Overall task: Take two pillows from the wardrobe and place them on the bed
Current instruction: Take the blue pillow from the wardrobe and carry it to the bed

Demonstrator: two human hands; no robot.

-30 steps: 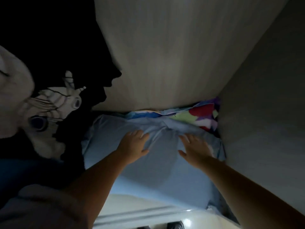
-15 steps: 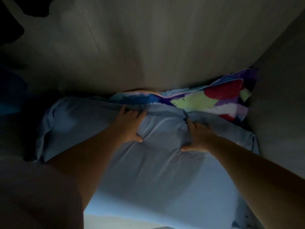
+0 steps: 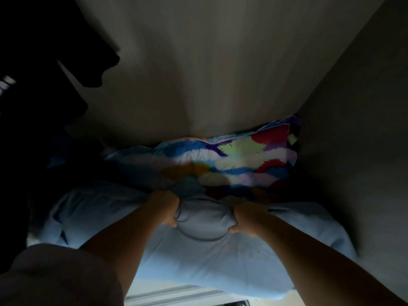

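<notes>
A light blue pillow lies across the dim wardrobe compartment, filling most of its width. My left hand and my right hand both clutch its far edge, bunching the fabric into a lump between them. Behind it, a second pillow with a multicoloured feather print in red, green, blue and purple leans against the back panel, toward the right corner.
The wardrobe's pale back panel rises behind the pillows and its side wall closes the right. Dark hanging clothes crowd the left. The wardrobe's light front edge shows at the bottom.
Both hands went from lying flat on the blue pillow to clenching its far edge. The blue pillow has slid toward me, uncovering far more of the multicoloured pillow behind.
</notes>
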